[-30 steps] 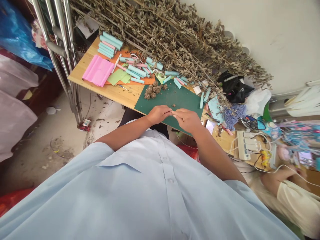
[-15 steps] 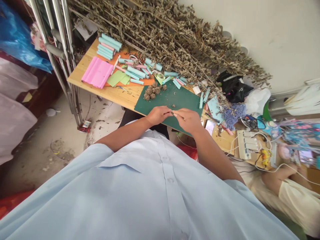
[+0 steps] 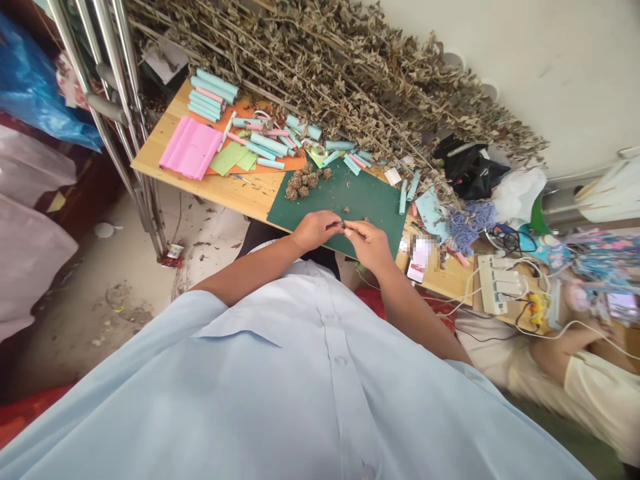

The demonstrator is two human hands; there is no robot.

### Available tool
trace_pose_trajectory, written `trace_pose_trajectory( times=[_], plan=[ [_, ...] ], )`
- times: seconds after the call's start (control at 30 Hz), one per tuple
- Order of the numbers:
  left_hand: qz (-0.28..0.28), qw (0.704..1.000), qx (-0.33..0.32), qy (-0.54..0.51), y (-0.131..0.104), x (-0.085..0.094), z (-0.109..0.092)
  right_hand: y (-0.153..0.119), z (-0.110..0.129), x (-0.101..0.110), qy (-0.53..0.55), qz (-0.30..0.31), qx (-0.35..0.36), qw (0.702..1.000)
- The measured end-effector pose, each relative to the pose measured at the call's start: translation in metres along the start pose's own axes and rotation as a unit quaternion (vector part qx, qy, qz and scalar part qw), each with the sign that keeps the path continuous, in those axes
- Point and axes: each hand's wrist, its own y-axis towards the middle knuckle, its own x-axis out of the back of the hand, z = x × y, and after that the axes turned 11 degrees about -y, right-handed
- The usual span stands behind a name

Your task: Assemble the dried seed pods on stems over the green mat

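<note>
Over the near edge of a green mat (image 3: 373,193), my left hand (image 3: 317,229) and my right hand (image 3: 367,241) meet with their fingertips pinched together. Something small and dark sits between the fingertips, too small to name. A pile of brown, crumbly balls (image 3: 301,182) lies on the mat, beyond my left hand. One small brown crumb (image 3: 346,209) rests just past my fingertips, and another lies near my right hand.
Dried leafy stalks (image 3: 320,73) stretch along the back. Rolled blue papers (image 3: 215,85) and pink crepe paper (image 3: 191,148) lie on the left. Metal crutches (image 3: 117,87) stand at the left. A phone (image 3: 419,260), power strip (image 3: 493,285) and cords lie right; another person's arm (image 3: 555,347) shows beyond.
My right hand has shifted slightly left and its wrist has turned. A small brown bit now shows on the mat beyond my right hand. The view has shifted slightly.
</note>
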Motion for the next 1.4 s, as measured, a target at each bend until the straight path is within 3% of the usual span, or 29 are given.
trace_pose_trajectory(
  times=[0.23, 0.43, 0.7, 0.8, 1.0, 1.4],
  plan=[
    [-0.004, 1.000, 0.007, 0.018, 0.001, -0.002, 0.002, 0.008, 0.005, -0.009, 0.021, -0.035, -0.087, 0.995],
    [-0.004, 1.000, -0.003, 0.017, 0.000, 0.000, 0.000, 0.016, 0.018, -0.006, 0.001, -0.011, -0.089, 0.996],
    [0.004, 0.998, -0.069, -0.007, -0.002, 0.000, 0.004, 0.021, 0.020, 0.000, -0.016, 0.016, -0.082, 0.996],
    [0.004, 0.997, -0.072, -0.011, -0.001, 0.001, 0.003, 0.020, 0.020, 0.001, -0.042, 0.011, -0.050, 0.998],
    [-0.001, 0.997, -0.079, -0.016, -0.002, -0.001, 0.004, 0.016, 0.019, 0.004, -0.159, -0.002, 0.083, 0.984],
    [0.012, 0.998, -0.058, -0.005, -0.002, 0.000, 0.001, 0.002, 0.013, 0.004, -0.191, 0.007, 0.140, 0.972]
  ],
)
